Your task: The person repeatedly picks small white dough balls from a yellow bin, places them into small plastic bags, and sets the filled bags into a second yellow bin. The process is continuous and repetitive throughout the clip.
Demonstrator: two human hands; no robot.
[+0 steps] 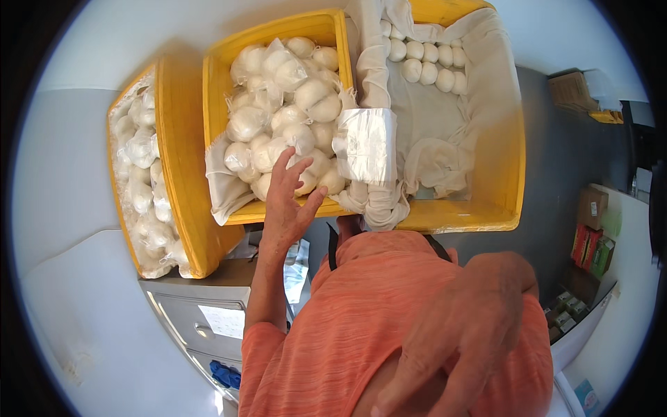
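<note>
Two hands seen: left hand [288, 201] grip wide open, fingers over bagged white buns [292, 118] in middle yellow crate [274, 31]; right hand [462, 333] empty by shirt. Buns likely soft, light, squashable, film slippery; take bag from below w/ loose hold

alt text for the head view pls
The person's left hand reaches, fingers spread, onto bagged white buns in a yellow crate. Right hand rests on their orange shirt. More crates flank it.

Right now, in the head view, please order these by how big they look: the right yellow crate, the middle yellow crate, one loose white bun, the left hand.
1. Right yellow crate, though the picture's edge cuts it.
2. Middle yellow crate.
3. Left hand; it sits nearer the camera, so it looks larger.
4. Loose white bun.
</note>
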